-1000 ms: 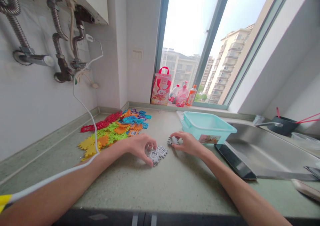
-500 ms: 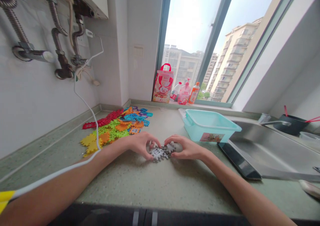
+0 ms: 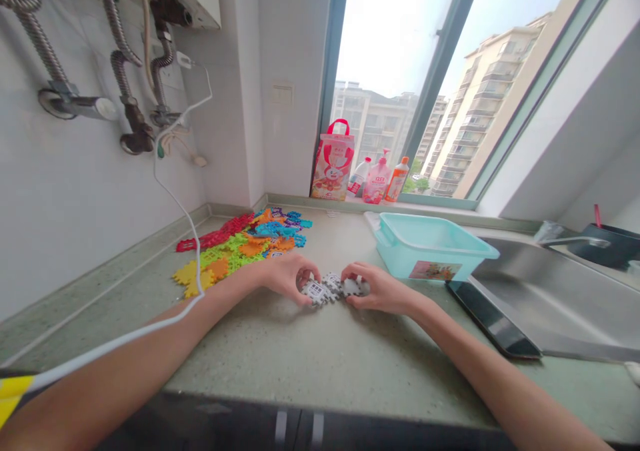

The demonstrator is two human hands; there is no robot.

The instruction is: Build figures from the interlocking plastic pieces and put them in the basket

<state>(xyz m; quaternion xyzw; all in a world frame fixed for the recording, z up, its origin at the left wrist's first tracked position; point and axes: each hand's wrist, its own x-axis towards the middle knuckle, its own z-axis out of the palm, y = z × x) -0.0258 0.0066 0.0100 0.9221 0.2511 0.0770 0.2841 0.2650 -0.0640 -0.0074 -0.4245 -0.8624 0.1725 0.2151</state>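
A: State the position of the left hand (image 3: 290, 276).
B: Low over the bench (image 3: 300, 364), thumb and fingers curved, pinching a grey-and-white notched piece (image 3: 316, 292) by its edges.
A: And the right hand (image 3: 377, 288)?
B: Opposite. Its fingers and thumb pinch a second notched piece (image 3: 353, 286) at the outer edge.
A: Is anything between them?
B: A third notched piece (image 3: 331, 280), close against the one at the left. Whether the teeth interlock, I cannot tell from here.
A: Identify adjacent items.
B: Beyond the left forearm, a pile of coloured pieces (image 3: 250, 243): red, yellow, green, orange, blue. A white cable (image 3: 173, 201) hangs down in front of it and runs along that forearm. Behind the right hand stands a turquoise tub (image 3: 440, 238); right of that, the sink (image 3: 565, 304).
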